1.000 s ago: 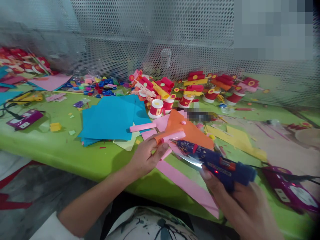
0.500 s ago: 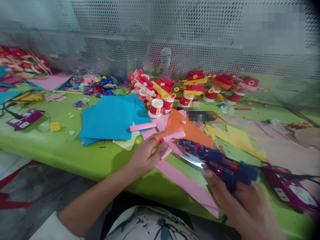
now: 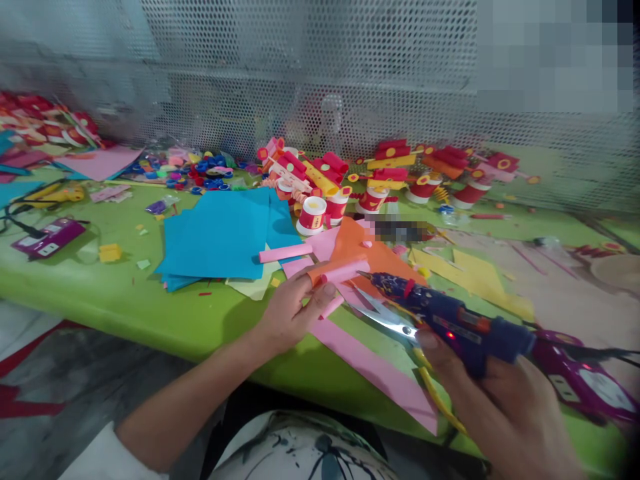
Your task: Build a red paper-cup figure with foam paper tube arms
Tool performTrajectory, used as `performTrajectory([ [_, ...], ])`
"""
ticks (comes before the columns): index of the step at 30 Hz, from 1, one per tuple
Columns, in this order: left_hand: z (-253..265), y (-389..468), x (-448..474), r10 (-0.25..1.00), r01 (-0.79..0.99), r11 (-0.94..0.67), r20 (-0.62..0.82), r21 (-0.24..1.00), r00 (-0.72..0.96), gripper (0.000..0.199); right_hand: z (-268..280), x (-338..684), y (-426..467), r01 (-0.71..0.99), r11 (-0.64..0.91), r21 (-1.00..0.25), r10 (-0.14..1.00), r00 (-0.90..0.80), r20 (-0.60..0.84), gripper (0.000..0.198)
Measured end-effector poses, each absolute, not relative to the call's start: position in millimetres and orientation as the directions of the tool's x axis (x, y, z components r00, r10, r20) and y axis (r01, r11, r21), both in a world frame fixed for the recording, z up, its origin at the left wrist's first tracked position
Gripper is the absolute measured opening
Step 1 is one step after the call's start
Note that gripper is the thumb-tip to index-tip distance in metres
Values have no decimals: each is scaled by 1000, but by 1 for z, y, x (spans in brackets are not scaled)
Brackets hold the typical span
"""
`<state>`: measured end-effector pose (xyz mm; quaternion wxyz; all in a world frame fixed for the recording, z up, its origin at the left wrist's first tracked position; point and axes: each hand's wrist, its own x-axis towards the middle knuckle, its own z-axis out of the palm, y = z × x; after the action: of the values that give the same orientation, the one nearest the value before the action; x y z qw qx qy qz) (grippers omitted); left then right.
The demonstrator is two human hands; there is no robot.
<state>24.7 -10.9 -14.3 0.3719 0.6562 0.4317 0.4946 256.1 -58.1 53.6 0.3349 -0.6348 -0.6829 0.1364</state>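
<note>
In my left hand point(image 3: 295, 303) a pink paper roll point(image 3: 345, 272) is pinched between thumb and fingers, with an orange strip point(image 3: 325, 268) along its far side. My right hand point(image 3: 500, 407) grips a dark blue hot glue gun point(image 3: 445, 313) with a small red light lit. Its nozzle tip is at the right end of the pink roll; whether they touch I cannot tell. Below the gun lie silver scissors point(image 3: 387, 317) with yellow handles, partly hidden by my right hand. A long pink paper strip point(image 3: 380, 377) runs under them to the table edge.
Blue sheets point(image 3: 220, 233) lie left of centre, beside another pink roll point(image 3: 285, 253). An orange sheet point(image 3: 387, 257) lies beyond my left hand. Decorated red-and-white paper cups point(image 3: 313, 215) stand along the mesh wall point(image 3: 225, 87). Purple power strips point(image 3: 575, 373) with cords sit at both sides.
My right hand has moved the glue gun right, taking its nozzle from near the roll's middle to its right end. More of the scissors shows. My left hand has hardly moved.
</note>
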Motion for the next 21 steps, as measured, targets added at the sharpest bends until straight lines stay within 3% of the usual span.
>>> performTrajectory([
  [21,-17,-8,24,908,269,-413,371,870,194,42,52,245,-71,716,112,-690,980,34,194,43],
])
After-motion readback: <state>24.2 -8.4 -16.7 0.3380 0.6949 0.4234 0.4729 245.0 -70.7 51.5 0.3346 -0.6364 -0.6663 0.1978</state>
